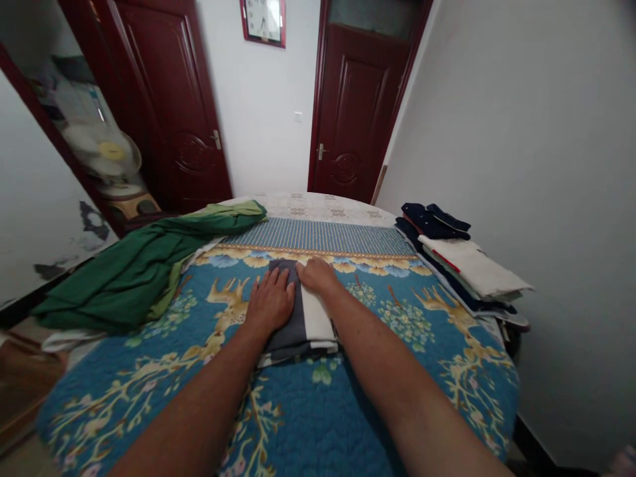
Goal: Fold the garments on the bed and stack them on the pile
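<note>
A folded grey and white garment (318, 319) lies on the patterned blue cover in front of me, folded into a narrow stack with its grey part on the left and its white part on the right. My left hand (272, 298) rests flat on the grey part, fingers stretched out and pointing away from me. At the far end of the white part, my right hand (318, 275) is curled, with its fingers closed at the garment's edge. Exactly how much cloth those fingers hold is hidden.
A green garment (134, 271) lies loosely heaped on the left side of the table. On the right edge sits a stack of folded clothes (467, 265), navy and cream. The blue quilted cover (318, 411) spreads over the round table. Two dark red doors and a fan (106, 152) stand beyond.
</note>
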`<move>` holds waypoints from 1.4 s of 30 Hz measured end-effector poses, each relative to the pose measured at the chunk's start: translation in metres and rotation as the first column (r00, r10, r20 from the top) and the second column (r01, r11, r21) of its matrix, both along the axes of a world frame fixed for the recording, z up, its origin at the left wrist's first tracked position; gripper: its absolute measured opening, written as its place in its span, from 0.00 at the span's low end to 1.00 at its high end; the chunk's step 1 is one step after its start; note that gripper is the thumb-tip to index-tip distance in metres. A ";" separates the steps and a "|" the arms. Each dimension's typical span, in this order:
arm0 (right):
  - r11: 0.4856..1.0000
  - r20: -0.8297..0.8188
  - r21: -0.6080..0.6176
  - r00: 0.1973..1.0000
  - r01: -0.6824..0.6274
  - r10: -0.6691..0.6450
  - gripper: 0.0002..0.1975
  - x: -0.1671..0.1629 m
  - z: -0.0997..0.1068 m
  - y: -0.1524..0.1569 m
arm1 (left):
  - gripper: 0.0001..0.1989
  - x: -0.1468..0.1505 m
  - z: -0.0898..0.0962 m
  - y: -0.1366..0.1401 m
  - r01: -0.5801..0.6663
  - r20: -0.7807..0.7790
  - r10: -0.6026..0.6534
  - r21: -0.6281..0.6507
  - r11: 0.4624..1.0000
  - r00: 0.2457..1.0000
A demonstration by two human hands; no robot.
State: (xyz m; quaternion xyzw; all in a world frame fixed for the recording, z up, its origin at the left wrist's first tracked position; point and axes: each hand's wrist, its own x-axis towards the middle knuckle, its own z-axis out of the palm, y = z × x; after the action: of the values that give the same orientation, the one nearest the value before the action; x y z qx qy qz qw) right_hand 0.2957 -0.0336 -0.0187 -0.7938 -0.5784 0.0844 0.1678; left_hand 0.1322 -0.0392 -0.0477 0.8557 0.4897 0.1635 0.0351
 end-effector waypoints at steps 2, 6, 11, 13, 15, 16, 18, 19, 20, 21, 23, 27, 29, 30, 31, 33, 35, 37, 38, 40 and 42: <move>1.000 0.017 0.010 1.000 0.005 -0.005 0.35 0.003 -0.003 0.007 | 0.30 0.000 0.000 -0.001 -0.001 0.033 0.001 -0.010 1.000 0.999; 0.999 0.046 0.045 0.999 0.002 -0.005 0.36 0.005 -0.007 0.009 | 0.30 0.000 0.002 -0.005 -0.003 0.062 0.005 -0.032 0.999 0.998; 0.977 0.106 0.212 0.994 0.003 -0.026 0.32 -0.004 -0.006 -0.007 | 0.30 0.000 0.003 -0.008 -0.009 0.064 0.011 -0.026 1.000 0.998; 0.964 0.142 0.265 0.990 -0.028 -0.011 0.30 -0.008 -0.006 -0.017 | 0.30 -0.001 0.003 -0.009 -0.012 0.070 0.013 -0.016 1.000 0.997; 0.958 0.174 0.279 0.985 -0.067 0.018 0.28 -0.011 -0.008 -0.028 | 0.29 -0.002 0.003 -0.011 -0.014 0.081 0.015 -0.011 1.000 0.997; 0.958 0.186 0.273 0.982 -0.085 0.035 0.27 -0.012 -0.009 -0.034 | 0.29 -0.002 0.004 -0.011 -0.014 0.086 0.015 -0.011 1.000 0.996; 0.962 0.202 0.246 0.977 -0.116 0.066 0.26 -0.012 -0.014 -0.047 | 0.29 -0.002 0.006 -0.013 -0.010 0.095 0.012 -0.020 1.000 0.995; 0.966 0.205 0.227 0.975 -0.128 0.081 0.27 -0.011 -0.017 -0.054 | 0.29 -0.002 0.007 -0.013 -0.007 0.097 0.010 -0.030 1.000 0.995; 0.969 0.204 0.208 0.975 -0.136 0.093 0.27 -0.011 -0.019 -0.062 | 0.28 -0.002 0.008 -0.013 -0.005 0.097 0.009 -0.045 0.999 0.995; 0.971 0.199 0.193 0.975 -0.140 0.101 0.28 -0.010 -0.022 -0.071 | 0.29 -0.002 0.010 -0.013 -0.002 0.096 0.008 -0.060 0.998 0.995; 0.976 0.181 0.169 0.978 -0.139 0.108 0.30 -0.009 -0.027 -0.087 | 0.29 -0.002 0.012 -0.013 0.003 0.094 0.005 -0.085 0.996 0.996; 0.980 0.158 0.155 0.982 -0.128 0.103 0.34 -0.009 -0.034 -0.115 | 0.32 -0.010 0.011 -0.018 0.017 0.096 -0.008 -0.087 0.996 0.995; 0.979 0.153 0.158 0.983 -0.125 0.101 0.34 -0.010 -0.036 -0.124 | 0.33 -0.020 0.007 -0.026 0.021 0.090 -0.014 -0.078 0.997 0.996; 0.979 0.150 0.160 0.983 -0.125 0.101 0.35 -0.010 -0.037 -0.127 | 0.34 -0.026 0.006 -0.031 0.024 0.083 -0.018 -0.073 0.997 0.996; 0.979 0.148 0.163 0.984 -0.126 0.102 0.35 -0.010 -0.038 -0.128 | 0.34 -0.033 0.004 -0.038 0.028 0.073 -0.023 -0.069 0.997 0.997; 0.977 0.140 0.173 0.985 -0.123 0.099 0.34 -0.009 -0.039 -0.130 | 0.36 -0.045 0.001 -0.053 0.040 0.044 -0.037 -0.058 0.998 0.998; 0.974 0.116 0.199 0.990 -0.105 0.083 0.33 -0.008 -0.041 -0.129 | 0.36 -0.057 0.000 -0.070 0.056 0.011 -0.056 -0.045 0.997 0.998; 0.964 0.056 0.256 0.997 -0.071 0.058 0.33 -0.005 -0.041 -0.127 | 0.36 -0.067 -0.002 -0.087 0.070 -0.013 -0.071 -0.030 0.997 0.997; 0.954 0.012 0.295 0.999 -0.046 0.044 0.34 -0.003 -0.041 -0.125 | 0.35 -0.071 -0.003 -0.094 0.074 -0.020 -0.074 -0.023 0.997 0.997; 0.930 -0.101 0.366 0.995 0.032 0.005 0.35 0.002 -0.039 -0.123 | 0.34 -0.079 -0.007 -0.105 0.072 -0.021 -0.072 -0.008 0.997 0.997; 0.914 -0.240 0.379 0.969 0.141 -0.050 0.36 0.009 -0.035 -0.121 | 0.32 -0.085 -0.009 -0.108 0.071 0.011 -0.071 0.011 0.997 0.997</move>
State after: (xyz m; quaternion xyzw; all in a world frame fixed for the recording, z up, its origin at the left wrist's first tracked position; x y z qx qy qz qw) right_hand 0.3047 -0.1542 -0.0537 -0.7566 -0.5211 0.0475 0.3922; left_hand 0.0470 -0.1477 -0.0571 0.8717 0.4580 0.1698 0.0391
